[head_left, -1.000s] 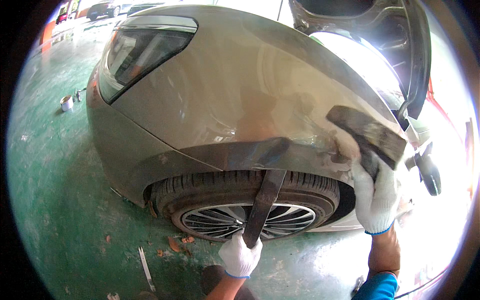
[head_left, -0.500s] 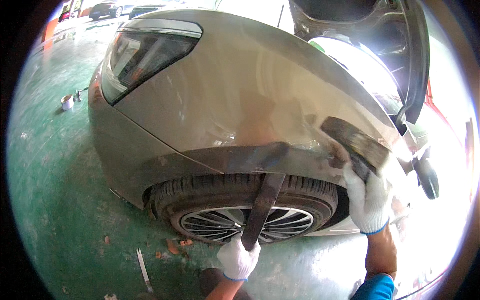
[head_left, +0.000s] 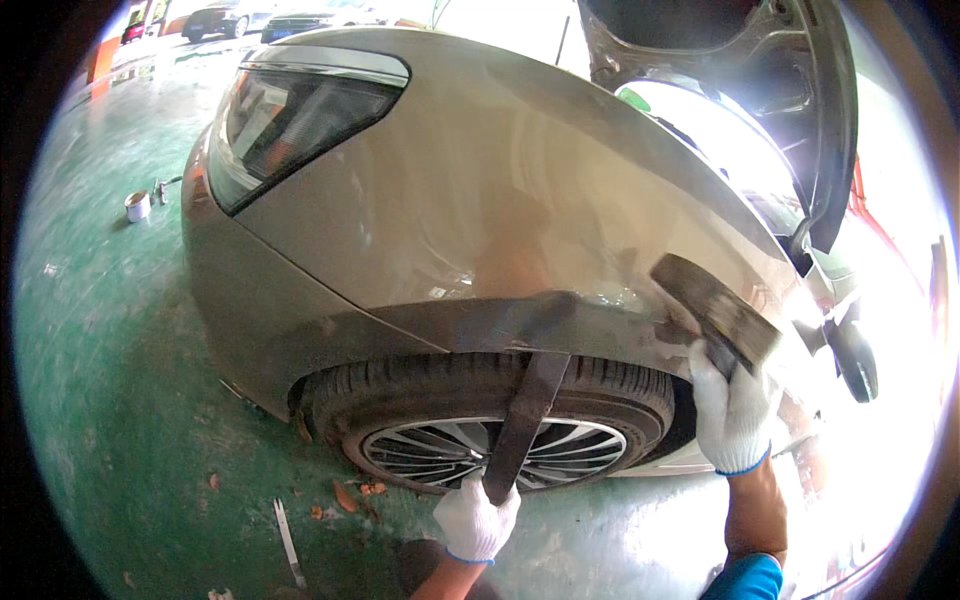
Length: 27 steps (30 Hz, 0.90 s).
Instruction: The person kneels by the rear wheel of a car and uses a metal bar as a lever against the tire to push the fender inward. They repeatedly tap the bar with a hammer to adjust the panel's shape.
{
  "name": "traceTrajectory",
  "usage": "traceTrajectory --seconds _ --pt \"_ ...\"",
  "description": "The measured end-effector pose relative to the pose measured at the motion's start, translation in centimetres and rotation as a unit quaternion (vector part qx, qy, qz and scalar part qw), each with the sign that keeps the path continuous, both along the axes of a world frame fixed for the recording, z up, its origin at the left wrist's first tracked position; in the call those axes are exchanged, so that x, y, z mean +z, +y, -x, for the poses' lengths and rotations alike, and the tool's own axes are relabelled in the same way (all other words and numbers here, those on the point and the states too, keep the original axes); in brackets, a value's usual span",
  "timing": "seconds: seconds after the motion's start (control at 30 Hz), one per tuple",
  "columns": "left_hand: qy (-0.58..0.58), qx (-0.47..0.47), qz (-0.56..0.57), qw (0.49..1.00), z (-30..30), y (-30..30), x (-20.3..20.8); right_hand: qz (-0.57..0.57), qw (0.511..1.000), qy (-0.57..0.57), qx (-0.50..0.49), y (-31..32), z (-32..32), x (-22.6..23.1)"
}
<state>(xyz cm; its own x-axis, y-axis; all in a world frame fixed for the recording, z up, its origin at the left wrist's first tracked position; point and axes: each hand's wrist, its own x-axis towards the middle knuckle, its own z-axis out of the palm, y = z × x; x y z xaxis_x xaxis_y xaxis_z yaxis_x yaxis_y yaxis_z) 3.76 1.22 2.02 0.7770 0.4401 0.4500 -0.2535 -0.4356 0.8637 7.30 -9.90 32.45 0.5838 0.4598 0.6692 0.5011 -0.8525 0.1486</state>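
Note:
My left hand (head_left: 477, 520), in a white knit glove with a blue hem, is closed round the lower end of a flat dark metal bar (head_left: 523, 428). The bar slants up across the front wheel (head_left: 400, 450), its upper end at the lip of the wheel arch (head_left: 440, 340). My right hand (head_left: 738, 415), gloved alike, grips a mallet (head_left: 708, 303) with a long dark block head. That head is held over the beige fender (head_left: 560, 220), right of the bar; whether it touches the panel I cannot tell. Small glints and uneven reflections show above the arch.
The headlight (head_left: 300, 125) is at the front left of the car. A raised hood (head_left: 830, 130) and a side mirror (head_left: 850, 355) are at the right. On the green floor (head_left: 110, 400) lie a forked flat strip (head_left: 288, 545), leaf-like scraps (head_left: 345, 495) and a small can (head_left: 138, 206).
The mallet's head has tilted, its right end dropping a little, and it shows less blur. My left hand and the bar stay nearly in place. The view has shifted slightly.

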Motion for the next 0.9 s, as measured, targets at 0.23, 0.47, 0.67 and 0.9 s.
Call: traceTrajectory --seconds 0.23,0.47,0.67,0.9 --pt "0.017 -0.013 0.001 1.000 0.2 0.0 -0.2 -0.035 0.999 0.031 -0.003 0.5 0.1 -0.2" --pt "0.010 -0.006 -0.014 1.000 -0.2 0.3 -0.1 -0.033 0.997 0.056 -0.051 2.4 0.1 0.6" --pt "0.017 -0.003 -0.024 1.000 0.0 0.2 -0.2 -0.014 0.994 0.076 -0.075 2.7 0.0 1.0" --pt "0.003 0.005 0.012 1.000 -0.3 -0.3 -0.7 0.065 0.994 0.033 -0.086 2.9 -0.9 1.1"
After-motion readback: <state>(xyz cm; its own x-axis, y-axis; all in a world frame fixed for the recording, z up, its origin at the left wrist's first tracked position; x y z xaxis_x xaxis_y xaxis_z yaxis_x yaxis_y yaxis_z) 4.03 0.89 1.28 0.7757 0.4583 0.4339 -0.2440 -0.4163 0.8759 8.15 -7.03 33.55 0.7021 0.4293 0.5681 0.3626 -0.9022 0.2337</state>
